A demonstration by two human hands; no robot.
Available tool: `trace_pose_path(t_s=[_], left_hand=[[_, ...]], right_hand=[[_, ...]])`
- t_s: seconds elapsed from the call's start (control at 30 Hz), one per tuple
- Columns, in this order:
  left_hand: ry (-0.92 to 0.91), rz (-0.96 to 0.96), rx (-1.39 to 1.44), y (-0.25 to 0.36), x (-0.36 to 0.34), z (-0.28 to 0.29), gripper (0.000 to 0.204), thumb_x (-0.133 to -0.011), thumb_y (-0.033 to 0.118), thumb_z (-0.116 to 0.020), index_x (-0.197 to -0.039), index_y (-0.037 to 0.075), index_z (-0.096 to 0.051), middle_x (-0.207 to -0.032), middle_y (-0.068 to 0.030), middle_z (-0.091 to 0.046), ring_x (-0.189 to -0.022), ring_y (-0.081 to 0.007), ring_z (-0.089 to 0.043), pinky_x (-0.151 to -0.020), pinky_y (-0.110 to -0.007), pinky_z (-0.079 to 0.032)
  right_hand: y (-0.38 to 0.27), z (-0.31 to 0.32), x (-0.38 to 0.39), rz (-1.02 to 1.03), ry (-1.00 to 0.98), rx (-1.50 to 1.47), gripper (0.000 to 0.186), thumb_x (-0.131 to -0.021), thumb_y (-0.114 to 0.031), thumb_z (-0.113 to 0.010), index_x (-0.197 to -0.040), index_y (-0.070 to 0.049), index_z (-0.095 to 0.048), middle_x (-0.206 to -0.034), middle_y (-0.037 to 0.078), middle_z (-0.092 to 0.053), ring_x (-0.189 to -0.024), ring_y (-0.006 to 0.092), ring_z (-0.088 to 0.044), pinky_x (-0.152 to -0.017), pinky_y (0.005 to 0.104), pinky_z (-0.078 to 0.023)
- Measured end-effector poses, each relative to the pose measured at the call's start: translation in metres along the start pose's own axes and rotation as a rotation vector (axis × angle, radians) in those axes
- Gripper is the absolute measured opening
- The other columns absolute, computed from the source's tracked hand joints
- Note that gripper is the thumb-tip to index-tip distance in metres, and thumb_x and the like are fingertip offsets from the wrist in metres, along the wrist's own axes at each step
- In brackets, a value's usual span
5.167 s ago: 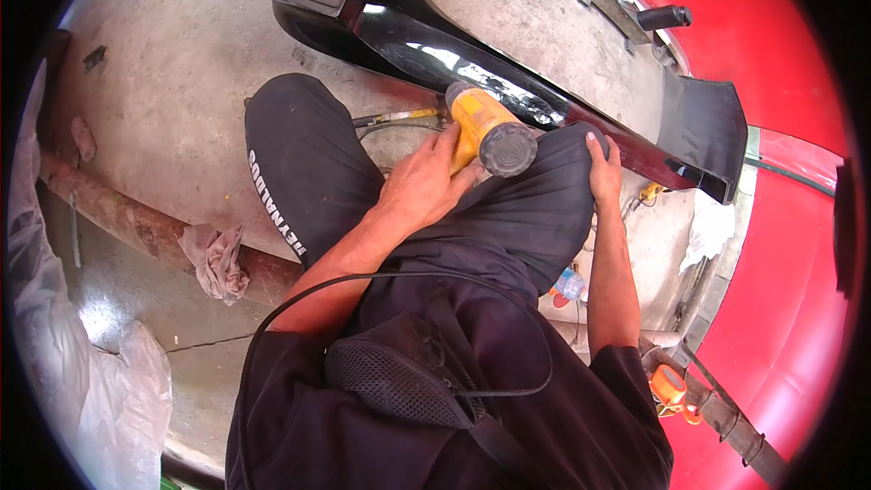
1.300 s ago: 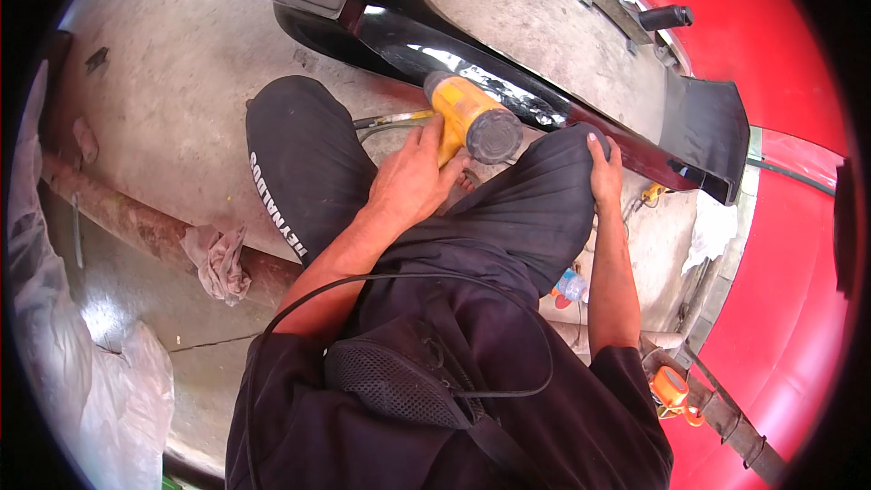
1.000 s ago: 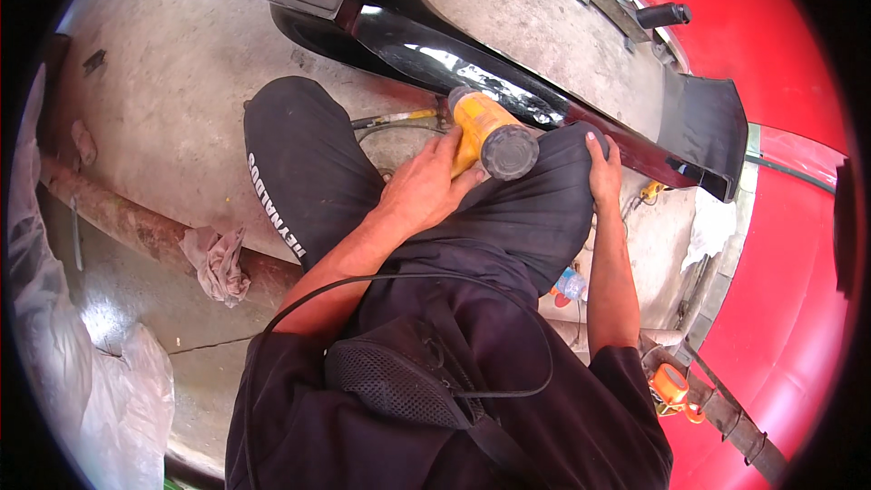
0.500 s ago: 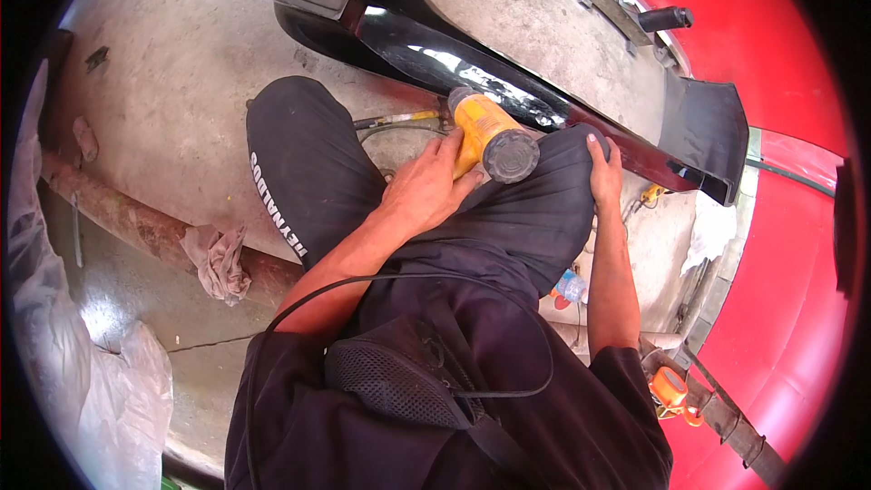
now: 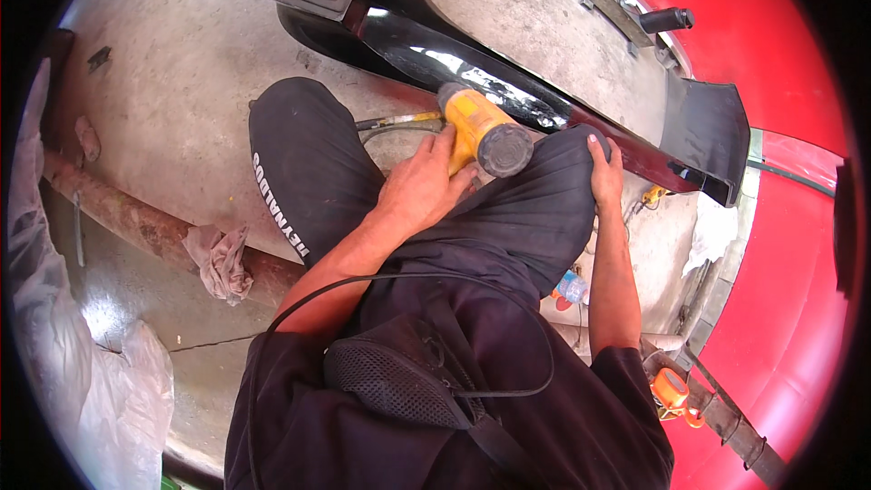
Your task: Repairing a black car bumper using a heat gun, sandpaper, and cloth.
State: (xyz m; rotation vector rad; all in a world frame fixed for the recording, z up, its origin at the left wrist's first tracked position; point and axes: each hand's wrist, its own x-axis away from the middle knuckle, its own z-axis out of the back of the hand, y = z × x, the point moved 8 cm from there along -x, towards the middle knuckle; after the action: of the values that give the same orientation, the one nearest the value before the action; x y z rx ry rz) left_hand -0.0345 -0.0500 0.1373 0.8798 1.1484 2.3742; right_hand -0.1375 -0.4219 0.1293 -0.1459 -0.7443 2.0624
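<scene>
My left hand (image 5: 419, 186) is wrapped round the handle of a yellow heat gun (image 5: 475, 124) with a dark nozzle and a black round rear cap. The nozzle points toward the far left, close to the near edge of a glossy black car bumper (image 5: 408, 45) lying on the floor. From this view I cannot tell whether they touch. On my right knee lies my right hand (image 5: 606, 172), its fingers stretched out and holding nothing.
A red car body (image 5: 771, 308) curves along the right side. Under my legs runs a rusty pipe (image 5: 136, 209) with a crumpled cloth (image 5: 219, 261) on it. Plastic sheeting (image 5: 118, 390) hangs at left. A plastic bottle (image 5: 571, 288) and an orange object (image 5: 670, 387) are at right.
The heat gun has shifted slightly left and its nozzle has swung a little the same way, moved by my left hand. My right hand has stayed on the knee.
</scene>
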Motion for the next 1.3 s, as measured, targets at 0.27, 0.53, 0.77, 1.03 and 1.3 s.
trace_pose_path(t_s=[0.27, 0.53, 0.77, 1.03, 1.3], left_hand=[[0.024, -0.098, 0.003, 0.004, -0.003, -0.008, 0.07, -0.098, 0.039, -0.06, -0.149, 0.001, -0.033, -0.128, -0.0273, -0.055, -0.11, -0.0482, -0.06, -0.093, -0.054, -0.05], [0.08, -0.019, 0.023, -0.005, -0.003, 0.006, 0.069, -0.096, 0.037, -0.063, -0.148, 0.001, -0.036, -0.134, -0.0261, -0.055, -0.119, -0.0452, -0.057, -0.098, -0.051, -0.047], [0.055, 0.011, -0.033, 0.001, 0.001, 0.006, 0.069, -0.095, 0.036, -0.064, -0.148, 0.001, -0.036, -0.127, -0.0259, -0.056, -0.114, -0.046, -0.059, -0.094, -0.051, -0.049], [0.033, -0.118, 0.046, 0.0, 0.0, -0.003, 0.073, -0.095, 0.038, -0.065, -0.149, 0.0, -0.033, -0.13, -0.027, -0.054, -0.112, -0.0474, -0.06, -0.095, -0.052, -0.049], [0.06, -0.136, 0.154, -0.001, -0.002, -0.002, 0.073, -0.094, 0.036, -0.067, -0.149, 0.001, -0.034, -0.137, -0.0262, -0.052, -0.125, -0.0439, -0.054, -0.103, -0.049, -0.045]], right_hand=[[0.0, 0.001, 0.003, -0.017, 0.006, 0.004, 0.083, -0.088, -0.057, -0.068, -0.146, -0.001, -0.049, -0.148, 0.027, -0.048, -0.14, 0.0376, -0.044, -0.115, 0.0417, -0.034], [0.001, 0.0, 0.0, 0.003, 0.009, 0.022, 0.083, -0.088, -0.057, -0.067, -0.146, -0.001, -0.049, -0.148, 0.028, -0.048, -0.14, 0.0381, -0.044, -0.115, 0.0419, -0.034], [0.002, 0.0, 0.0, -0.004, 0.004, 0.027, 0.083, -0.088, -0.058, -0.067, -0.147, -0.002, -0.048, -0.149, 0.027, -0.047, -0.141, 0.038, -0.044, -0.115, 0.0423, -0.034], [0.001, 0.001, 0.001, -0.01, 0.004, 0.014, 0.084, -0.088, -0.058, -0.067, -0.147, -0.002, -0.048, -0.149, 0.027, -0.047, -0.141, 0.0378, -0.043, -0.115, 0.0421, -0.034], [0.0, 0.002, 0.001, -0.009, 0.005, 0.002, 0.082, -0.089, -0.056, -0.068, -0.147, -0.002, -0.048, -0.15, 0.027, -0.047, -0.141, 0.0377, -0.043, -0.115, 0.0417, -0.034]])
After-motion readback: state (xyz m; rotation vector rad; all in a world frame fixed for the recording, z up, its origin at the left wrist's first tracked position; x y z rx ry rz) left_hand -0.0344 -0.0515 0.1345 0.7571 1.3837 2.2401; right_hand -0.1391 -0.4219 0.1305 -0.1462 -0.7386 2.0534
